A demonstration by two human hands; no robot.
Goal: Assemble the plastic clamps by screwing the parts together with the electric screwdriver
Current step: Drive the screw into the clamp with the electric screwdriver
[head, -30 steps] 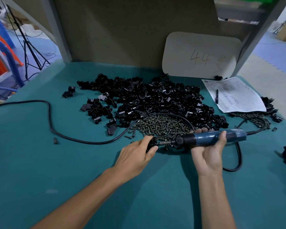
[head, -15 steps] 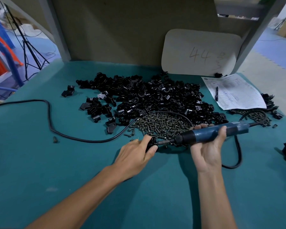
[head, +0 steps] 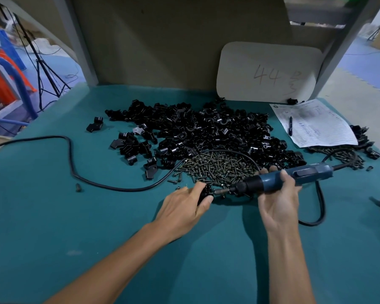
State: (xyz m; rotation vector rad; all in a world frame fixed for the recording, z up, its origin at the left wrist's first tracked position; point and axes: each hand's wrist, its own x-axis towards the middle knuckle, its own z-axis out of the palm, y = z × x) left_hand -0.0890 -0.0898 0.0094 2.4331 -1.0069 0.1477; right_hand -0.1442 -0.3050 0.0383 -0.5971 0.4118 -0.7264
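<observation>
While around clamp (head: 206,190) and screwdriver (head: 308,173), fingers (head: 207,200) tight

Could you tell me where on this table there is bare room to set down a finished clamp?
Bare table lies left of the left hand, this side of the black cable, and at the near edge right of the right hand. Crowded: the clamp pile, the screw heap and the sheet of paper.

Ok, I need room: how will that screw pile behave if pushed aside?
The screw pile lies loose, so it would probably spread rather than slide as one. Round shafts suggest some may roll; a few stray screws lie apart.
</observation>
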